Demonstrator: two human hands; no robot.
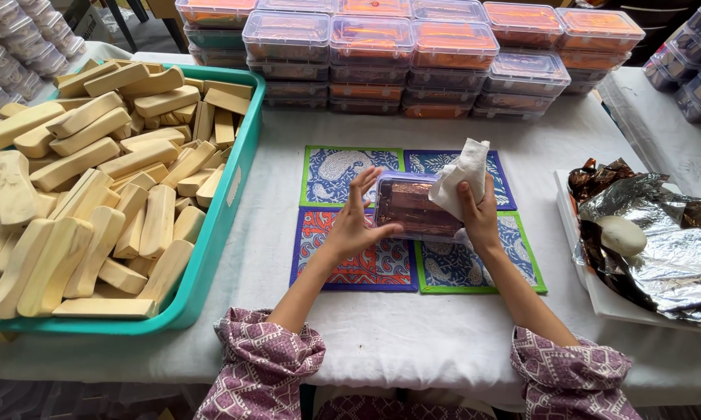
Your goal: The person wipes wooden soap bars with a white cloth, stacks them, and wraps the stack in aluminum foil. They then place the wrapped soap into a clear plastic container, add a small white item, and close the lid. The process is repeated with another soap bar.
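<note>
Left hand fingers spread against clear plastic box, right hand pinching white tissue on it

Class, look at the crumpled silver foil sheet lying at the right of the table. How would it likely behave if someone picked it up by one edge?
The foil sheet looks thin and heavily creased, so it would probably be light and hold its crumpled shape rather than hang limp. The pale oval lump resting on it would likely roll or slide off. Its wrinkled edges suggest it could tear easily.
</note>
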